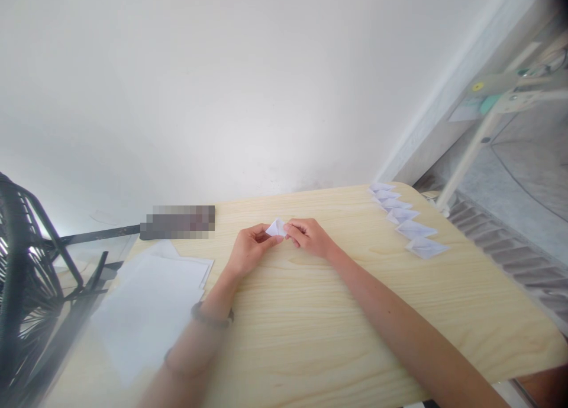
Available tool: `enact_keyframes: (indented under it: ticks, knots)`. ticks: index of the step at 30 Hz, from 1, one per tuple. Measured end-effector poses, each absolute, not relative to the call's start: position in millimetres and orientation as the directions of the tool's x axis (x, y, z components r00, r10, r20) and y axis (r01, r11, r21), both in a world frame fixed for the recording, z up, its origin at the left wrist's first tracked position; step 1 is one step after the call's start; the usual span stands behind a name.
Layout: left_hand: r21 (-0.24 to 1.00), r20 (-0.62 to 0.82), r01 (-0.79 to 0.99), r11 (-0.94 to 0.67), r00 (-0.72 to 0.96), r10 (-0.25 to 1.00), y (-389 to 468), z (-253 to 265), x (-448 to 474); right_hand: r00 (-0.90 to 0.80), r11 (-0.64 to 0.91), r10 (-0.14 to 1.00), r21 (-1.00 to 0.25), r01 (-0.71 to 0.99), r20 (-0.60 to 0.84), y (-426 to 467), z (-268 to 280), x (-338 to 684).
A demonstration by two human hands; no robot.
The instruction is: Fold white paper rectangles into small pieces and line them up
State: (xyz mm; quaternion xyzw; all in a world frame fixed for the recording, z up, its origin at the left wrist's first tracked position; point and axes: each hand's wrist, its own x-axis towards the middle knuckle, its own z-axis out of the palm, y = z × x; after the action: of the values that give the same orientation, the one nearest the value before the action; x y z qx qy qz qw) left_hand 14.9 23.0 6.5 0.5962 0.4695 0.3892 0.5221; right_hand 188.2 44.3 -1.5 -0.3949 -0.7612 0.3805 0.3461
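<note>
A small piece of folded white paper [276, 227], pointed at the top, is held between both hands above the middle of the table. My left hand [251, 248] pinches its left side, thumb along the lower edge. From the right, my right hand [310, 237] grips the other side between thumb and fingers. A dark bracelet circles my left wrist. Along the table's right side lies a row of several folded white paper pieces [426, 247], pointed at their ends and slightly overlapping at the back.
Loose white paper sheets [151, 301] lie at the table's left. Behind them sits a pixelated dark object [177, 222]. The wooden table [288, 337] meets a white wall at the back. A dark woven chair [26, 295] stands left; a pale metal frame [470, 141] stands right.
</note>
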Motion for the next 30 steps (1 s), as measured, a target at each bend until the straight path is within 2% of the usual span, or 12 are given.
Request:
enact_keyframes:
  ticks: [3,9,13,17,23,26,30]
  knots:
    - [0.984,-0.056,0.175,0.017,0.222,0.974,24.2,4.6,15.1,-0.421,0.379,0.879,-0.864,0.331,0.225,45.1,-2.3,188.5]
    - [0.986,-0.002,0.165,-0.036,0.224,0.975,26.6,5.4,14.7,-0.394,0.41,0.88,-0.842,0.351,0.265,46.1,-2.1,188.0]
    - [0.973,0.03,0.217,-0.081,0.232,0.972,24.7,10.8,13.9,-0.421,0.355,0.884,-0.879,0.319,0.204,47.2,-3.4,189.1]
    - [0.978,0.001,0.203,-0.045,0.211,0.977,23.7,11.2,16.0,-0.414,0.317,0.892,-0.903,0.289,0.181,47.7,-4.5,189.6]
    - [0.998,0.01,0.066,-0.022,0.179,0.984,26.8,5.9,17.2,-0.446,0.456,0.85,-0.816,0.356,0.28,45.5,-3.0,186.7]
    - [0.997,-0.004,0.077,-0.011,0.191,0.982,28.5,6.1,14.4,-0.453,0.521,0.825,-0.764,0.38,0.337,45.8,-3.7,185.4]
    - [0.995,0.006,0.096,-0.028,0.218,0.976,29.4,7.7,11.9,-0.466,0.528,0.817,-0.765,0.368,0.339,46.0,-4.3,185.7]
